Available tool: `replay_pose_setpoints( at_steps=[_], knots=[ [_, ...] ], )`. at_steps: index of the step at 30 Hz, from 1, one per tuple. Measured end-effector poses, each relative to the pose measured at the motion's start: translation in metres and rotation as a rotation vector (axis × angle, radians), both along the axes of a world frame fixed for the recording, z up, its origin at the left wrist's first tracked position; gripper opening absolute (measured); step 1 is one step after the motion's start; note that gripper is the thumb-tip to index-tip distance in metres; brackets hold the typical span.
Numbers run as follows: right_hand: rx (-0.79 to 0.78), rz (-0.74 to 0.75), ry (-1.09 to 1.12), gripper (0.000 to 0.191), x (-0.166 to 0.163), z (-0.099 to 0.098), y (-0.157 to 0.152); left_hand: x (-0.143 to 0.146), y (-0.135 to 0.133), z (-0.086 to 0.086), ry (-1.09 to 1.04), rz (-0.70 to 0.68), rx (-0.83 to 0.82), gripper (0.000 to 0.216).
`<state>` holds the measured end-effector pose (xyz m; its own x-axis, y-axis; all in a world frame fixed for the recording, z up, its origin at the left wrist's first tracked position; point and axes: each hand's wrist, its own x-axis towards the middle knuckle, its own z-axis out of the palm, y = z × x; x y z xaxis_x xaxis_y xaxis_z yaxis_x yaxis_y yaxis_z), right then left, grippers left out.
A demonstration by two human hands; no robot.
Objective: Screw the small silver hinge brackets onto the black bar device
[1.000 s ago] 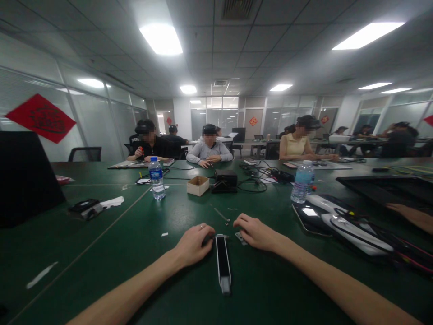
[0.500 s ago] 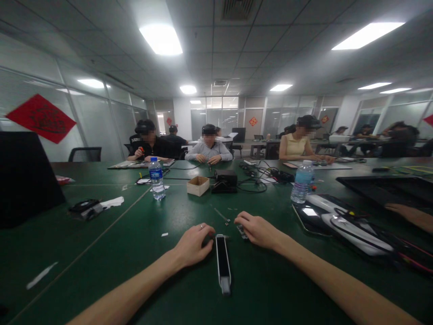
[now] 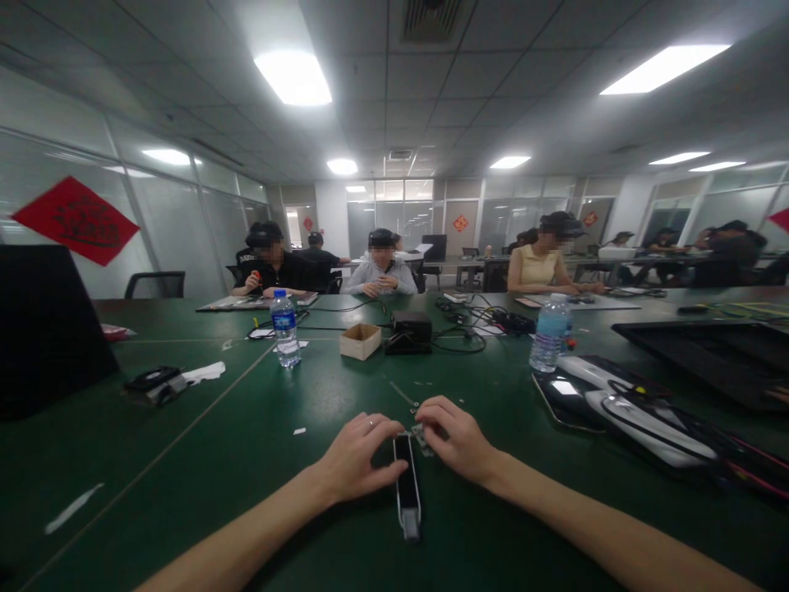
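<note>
A long, narrow black device with a pale frame (image 3: 407, 487) lies on the green table, its grey end towards me. My left hand (image 3: 362, 456) is at its left side, thumb and forefinger spread apart. The thumb tip overlaps the black face and the forefinger reaches the far end; whether they press on it I cannot tell. Just right of that far end, my right hand (image 3: 459, 437) has its fingers closed on a small, flat metallic plate (image 3: 422, 441), partly covered by the fingertips. Beyond the hands lies a thin strip with small bits (image 3: 403, 394).
Further back stand a small open box (image 3: 361, 342), a black device (image 3: 409, 332) with cables, and two water bottles (image 3: 285, 329) (image 3: 550, 333). A tablet-like slab (image 3: 564, 403) and white equipment (image 3: 647, 427) lie at right. Several people sit across the table.
My right hand has moved left with the metallic plate, close to the black device. My left hand has shifted right, its thumb now over the device's face.
</note>
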<state>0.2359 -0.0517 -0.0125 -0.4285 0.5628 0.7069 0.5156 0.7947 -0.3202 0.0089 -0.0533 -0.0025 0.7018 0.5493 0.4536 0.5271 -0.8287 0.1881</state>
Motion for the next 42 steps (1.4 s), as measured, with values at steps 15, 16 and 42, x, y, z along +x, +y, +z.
replay_pose_setpoints(
  at_steps=[15, 16, 42],
  knots=[
    [0.061, 0.191, 0.145, 0.016, -0.022, -0.004, -0.018, 0.006, -0.003, -0.003, 0.023, -0.07, 0.1, 0.031],
    [0.087, 0.216, 0.119, 0.017, -0.02, -0.003, -0.018, 0.005, -0.001, -0.002, 0.026, -0.073, 0.119, 0.03],
    [-0.217, -0.205, -0.453, 0.013, -0.006, 0.003, 0.007, -0.034, 0.034, 0.013, 0.307, 0.016, -0.107, 0.022]
  ],
)
